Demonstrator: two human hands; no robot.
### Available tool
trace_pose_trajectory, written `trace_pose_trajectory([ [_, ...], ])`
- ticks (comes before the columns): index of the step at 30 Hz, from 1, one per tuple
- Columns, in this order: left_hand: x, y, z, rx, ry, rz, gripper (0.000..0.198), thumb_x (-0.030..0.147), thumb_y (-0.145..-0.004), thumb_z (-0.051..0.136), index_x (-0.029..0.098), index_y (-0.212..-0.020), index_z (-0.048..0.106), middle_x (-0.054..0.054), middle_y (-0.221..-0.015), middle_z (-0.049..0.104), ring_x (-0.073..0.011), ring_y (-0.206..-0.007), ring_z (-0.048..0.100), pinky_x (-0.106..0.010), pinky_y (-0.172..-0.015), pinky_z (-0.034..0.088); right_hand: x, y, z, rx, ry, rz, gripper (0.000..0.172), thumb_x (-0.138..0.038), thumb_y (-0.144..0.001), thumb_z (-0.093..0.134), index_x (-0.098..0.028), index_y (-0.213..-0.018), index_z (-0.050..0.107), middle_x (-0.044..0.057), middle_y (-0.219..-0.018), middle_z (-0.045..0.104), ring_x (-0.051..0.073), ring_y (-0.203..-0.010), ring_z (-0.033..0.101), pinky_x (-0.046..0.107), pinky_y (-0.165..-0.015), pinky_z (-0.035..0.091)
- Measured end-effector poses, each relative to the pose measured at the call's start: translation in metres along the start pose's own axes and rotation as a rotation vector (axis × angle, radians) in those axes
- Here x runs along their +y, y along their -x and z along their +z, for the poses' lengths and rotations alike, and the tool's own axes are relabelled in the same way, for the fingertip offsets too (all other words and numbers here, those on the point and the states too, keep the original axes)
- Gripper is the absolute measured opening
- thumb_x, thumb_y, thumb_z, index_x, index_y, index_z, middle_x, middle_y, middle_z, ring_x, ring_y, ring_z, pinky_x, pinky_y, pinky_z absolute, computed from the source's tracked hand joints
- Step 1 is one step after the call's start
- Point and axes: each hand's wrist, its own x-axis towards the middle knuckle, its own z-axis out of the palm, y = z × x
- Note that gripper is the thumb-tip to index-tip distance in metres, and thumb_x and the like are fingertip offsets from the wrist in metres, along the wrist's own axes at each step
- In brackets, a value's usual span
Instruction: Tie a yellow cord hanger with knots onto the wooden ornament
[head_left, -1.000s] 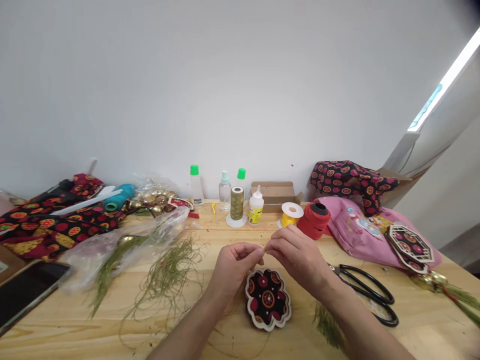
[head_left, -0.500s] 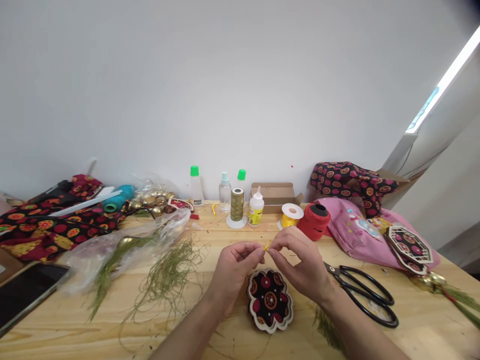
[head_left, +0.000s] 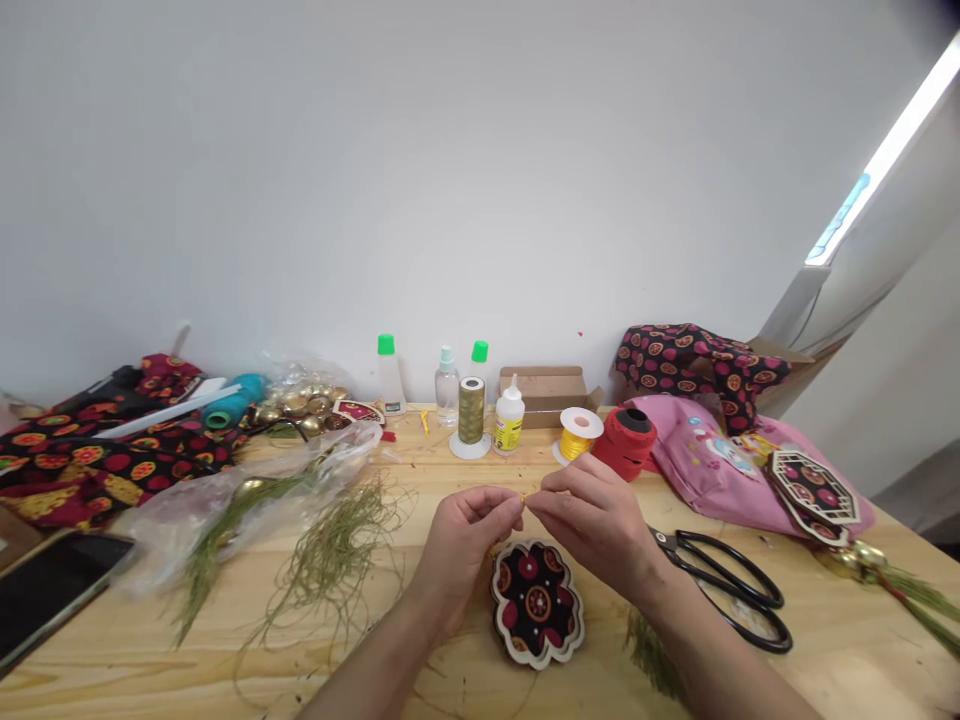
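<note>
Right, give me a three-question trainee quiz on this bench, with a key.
1. What stands just left of the red thread cone?
A) phone
B) spool of yellow cord
C) turquoise spool

2. True or false: in this view, the fingertips of the left hand and right hand are close together, above the flower-shaped ornament.

3. How many green caps are visible?

Key: 1. B; 2. True; 3. Two.

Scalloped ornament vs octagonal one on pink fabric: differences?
Outline: the scalloped ornament is lobed, the octagonal ornament straight-edged. Frame: plain rim on the scalloped ornament, latticework on the octagonal ornament. Place: scalloped ornament front and centre, octagonal ornament on the pink fabric at right. Shared: dark patterned inlay, pale frame.
</note>
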Motion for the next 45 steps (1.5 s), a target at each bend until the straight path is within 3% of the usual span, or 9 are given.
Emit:
trace_pose_trajectory([
  [10, 0.003, 0.002, 0.002, 0.025, -0.052, -0.022, 0.017, 0.029, -0.063, 0.061, 0.012, -0.058, 0.058, 0.003, -0.051, 0.046, -0.0072, -0.049, 0.034, -0.020, -0.048, 0.027, 0.000, -0.003, -0.002, -0.085, -0.047, -0.010, 0.010, -0.013, -0.075, 0.049, -0.018, -0.072, 0.057, 0.002, -0.068, 0.060, 0.011, -0.061, 0.047, 0.025, -0.057, 0.038],
  [21, 0.004, 0.000, 0.000, 0.098, -0.110, 0.038, 0.015, 0.028, -0.062, 0.061, 0.013, -0.060, 0.060, 0.002, -0.057, 0.054, -0.0095, -0.056, 0.045, -0.021, -0.057, 0.035, -0.005, -0.005, 0.006, 0.000, -0.184, 0.115, 0.005, -0.014, -0.074, 0.053, -0.016, -0.073, 0.057, 0.003, -0.065, 0.061, 0.012, -0.062, 0.051, 0.025, -0.058, 0.042],
  [30, 0.005, 0.004, 0.001, 0.071, -0.053, -0.014, 0.017, 0.029, -0.063, 0.061, 0.013, -0.060, 0.060, 0.003, -0.052, 0.050, -0.0068, -0.049, 0.039, -0.019, -0.049, 0.030, -0.002, 0.002, -0.001, -0.070, -0.085, -0.018, 0.014, -0.011, -0.076, 0.050, -0.019, -0.085, 0.057, 0.003, -0.076, 0.061, 0.012, -0.065, 0.048, 0.025, -0.058, 0.040],
  [34, 0.005, 0.005, 0.001, 0.043, -0.037, -0.049, 0.018, 0.030, -0.063, 0.062, 0.013, -0.057, 0.059, 0.004, -0.050, 0.048, -0.0068, -0.047, 0.036, -0.019, -0.047, 0.028, -0.002, 0.001, 0.003, -0.119, -0.060, -0.016, 0.011, -0.011, -0.076, 0.047, -0.018, -0.079, 0.056, 0.002, -0.072, 0.060, 0.012, -0.065, 0.048, 0.024, -0.058, 0.040],
  [38, 0.007, 0.006, 0.003, 0.040, 0.000, -0.031, 0.015, 0.028, -0.063, 0.062, 0.014, -0.059, 0.060, 0.003, -0.051, 0.048, -0.0075, -0.050, 0.037, -0.019, -0.050, 0.030, -0.004, -0.002, 0.010, -0.050, -0.093, 0.010, 0.011, -0.008, -0.072, 0.047, -0.017, -0.068, 0.052, 0.002, -0.063, 0.058, 0.011, -0.060, 0.048, 0.023, -0.054, 0.040],
  [45, 0.008, 0.004, 0.004, 0.037, 0.076, -0.015, 0.018, 0.029, -0.063, 0.061, 0.013, -0.054, 0.057, 0.004, -0.049, 0.042, -0.0070, -0.048, 0.033, -0.019, -0.048, 0.028, -0.011, -0.003, 0.008, 0.066, -0.201, 0.150, 0.010, -0.009, -0.070, 0.049, -0.019, -0.070, 0.051, 0.000, -0.063, 0.056, 0.011, -0.061, 0.050, 0.026, -0.057, 0.041],
])
